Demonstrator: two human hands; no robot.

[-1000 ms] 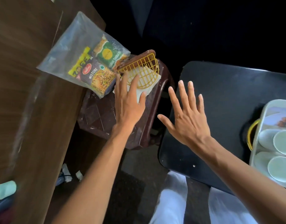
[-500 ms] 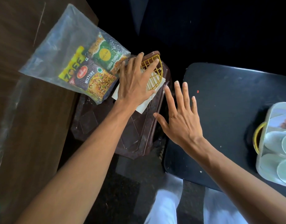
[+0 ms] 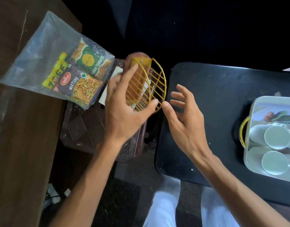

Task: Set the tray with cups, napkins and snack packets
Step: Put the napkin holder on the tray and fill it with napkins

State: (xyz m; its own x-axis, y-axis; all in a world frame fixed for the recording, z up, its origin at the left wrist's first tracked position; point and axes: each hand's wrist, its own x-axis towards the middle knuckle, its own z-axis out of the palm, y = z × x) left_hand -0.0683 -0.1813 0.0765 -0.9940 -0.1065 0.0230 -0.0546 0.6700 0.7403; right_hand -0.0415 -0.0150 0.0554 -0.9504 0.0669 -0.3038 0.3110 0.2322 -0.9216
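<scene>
Head view: left hand (image 3: 124, 112) clamps the yellow wire napkin holder (image 3: 147, 84) at the black bench (image 3: 214, 99) edge, right hand (image 3: 185, 118) spread apart just beside.

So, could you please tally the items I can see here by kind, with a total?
Snack packets in the clear bag: 3 showing (yellow, green, dark Mixture)
Yellow wire napkin holder: 1, held by the left hand
White cups in the tray: 2
Total: 6
</scene>
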